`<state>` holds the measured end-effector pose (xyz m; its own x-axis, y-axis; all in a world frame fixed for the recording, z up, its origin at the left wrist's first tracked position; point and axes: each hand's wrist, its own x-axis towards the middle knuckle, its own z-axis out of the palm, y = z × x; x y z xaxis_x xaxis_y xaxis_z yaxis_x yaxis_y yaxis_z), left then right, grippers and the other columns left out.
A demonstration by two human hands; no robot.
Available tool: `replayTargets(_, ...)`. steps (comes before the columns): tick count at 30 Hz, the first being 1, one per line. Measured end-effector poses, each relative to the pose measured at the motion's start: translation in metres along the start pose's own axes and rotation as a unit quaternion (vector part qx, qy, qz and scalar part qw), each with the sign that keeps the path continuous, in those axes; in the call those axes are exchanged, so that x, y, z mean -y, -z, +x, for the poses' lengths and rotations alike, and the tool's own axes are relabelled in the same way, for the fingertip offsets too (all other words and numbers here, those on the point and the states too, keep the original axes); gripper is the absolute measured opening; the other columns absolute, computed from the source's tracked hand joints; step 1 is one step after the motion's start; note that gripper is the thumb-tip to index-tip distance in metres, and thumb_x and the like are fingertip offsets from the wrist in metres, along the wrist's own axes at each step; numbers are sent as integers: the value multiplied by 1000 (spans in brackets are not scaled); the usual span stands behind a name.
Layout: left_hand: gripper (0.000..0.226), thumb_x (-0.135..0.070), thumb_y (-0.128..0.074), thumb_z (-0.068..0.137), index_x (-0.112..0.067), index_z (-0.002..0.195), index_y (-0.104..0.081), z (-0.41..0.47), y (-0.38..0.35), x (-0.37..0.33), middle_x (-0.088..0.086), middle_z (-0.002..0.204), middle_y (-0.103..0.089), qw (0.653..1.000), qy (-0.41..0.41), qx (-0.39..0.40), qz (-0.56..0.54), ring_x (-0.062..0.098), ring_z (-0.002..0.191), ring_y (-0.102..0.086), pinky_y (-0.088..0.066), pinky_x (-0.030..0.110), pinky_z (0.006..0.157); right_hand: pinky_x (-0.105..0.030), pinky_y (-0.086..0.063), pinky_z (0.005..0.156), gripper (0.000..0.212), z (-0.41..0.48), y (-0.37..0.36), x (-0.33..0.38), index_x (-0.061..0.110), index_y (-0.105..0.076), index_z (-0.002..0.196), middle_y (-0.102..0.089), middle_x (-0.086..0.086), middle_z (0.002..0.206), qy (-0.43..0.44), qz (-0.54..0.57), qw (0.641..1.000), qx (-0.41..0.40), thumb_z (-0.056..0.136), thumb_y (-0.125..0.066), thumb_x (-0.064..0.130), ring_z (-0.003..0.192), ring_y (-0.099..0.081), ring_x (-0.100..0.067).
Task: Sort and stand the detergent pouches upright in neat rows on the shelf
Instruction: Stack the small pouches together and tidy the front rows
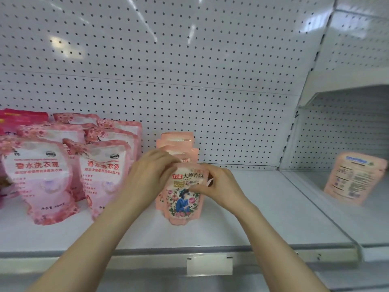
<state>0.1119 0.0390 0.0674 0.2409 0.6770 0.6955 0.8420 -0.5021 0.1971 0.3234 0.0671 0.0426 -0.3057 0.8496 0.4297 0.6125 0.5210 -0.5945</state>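
A peach floral detergent pouch [182, 204] stands upright at the front of a short row of like pouches [177, 142] in the middle of the white shelf [263, 209]. My left hand [149, 175] grips its top left corner. My right hand [216, 185] pinches its right edge. To the left stand two rows of pink pouches with red lettering [42, 178], all upright, the front ones near the shelf edge. The lower fronts of the rear peach pouches are hidden.
A white pegboard wall [189, 81] backs the shelf. On the neighbouring shelf section to the right, one peach pouch [355, 178] stands with its back label facing me. A blank price-tag holder [209, 264] hangs on the front rail. Darker pink pouches [12, 119] sit at far left.
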Motion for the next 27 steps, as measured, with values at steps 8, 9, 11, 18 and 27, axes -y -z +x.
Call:
replayTargets(8, 26, -17, -57, 88, -8, 106, -72, 3, -15, -22, 10, 102, -71, 996, -35, -68, 50, 36, 107, -59, -44, 45, 91, -27, -53, 79, 12, -55, 70, -58, 31, -71, 101, -71, 16, 92, -63, -29, 988, -135, 90, -68, 35, 87, -64, 1)
replayTargets(9, 27, -16, -55, 87, -6, 106, -72, 5, -19, -31, 11, 104, -71, 994, -47, -79, 53, 37, 108, -58, -42, 44, 93, -26, -53, 79, 12, -64, 84, -69, 30, -71, 102, -71, 16, 93, -73, -46, 985, -152, 90, -68, 34, 88, -63, 0)
replayTargets(11, 26, -12, -56, 85, -5, 105, -72, 10, -30, -54, 11, 105, -70, 991, -77, -101, 50, 37, 107, -57, -40, 40, 95, -27, -53, 79, 15, -81, 113, -93, 29, -71, 105, -70, 17, 96, -91, -80, 973, -197, 91, -69, 29, 87, -63, -2)
replayTargets(18, 24, -7, -72, 82, -15, 105, -73, 22, -113, -155, 3, 109, -69, 997, -71, -7, -27, 29, 101, -64, -51, 38, 82, -40, -46, 92, 39, -113, 240, -182, 14, -63, 126, -65, -11, 126, -135, -239, 907, -321, 88, -65, 4, 116, -56, -33)
replayTargets(27, 34, -34, -55, 94, -32, 128, -57, 14, -215, -212, -12, 133, -54, 979, 55, 196, -18, 14, 118, -53, -43, 30, 97, -38, -46, 88, 40, -84, 340, -258, 18, -56, 131, -64, -11, 126, -233, -343, 900, -136, 93, -64, 30, 112, -60, -32)
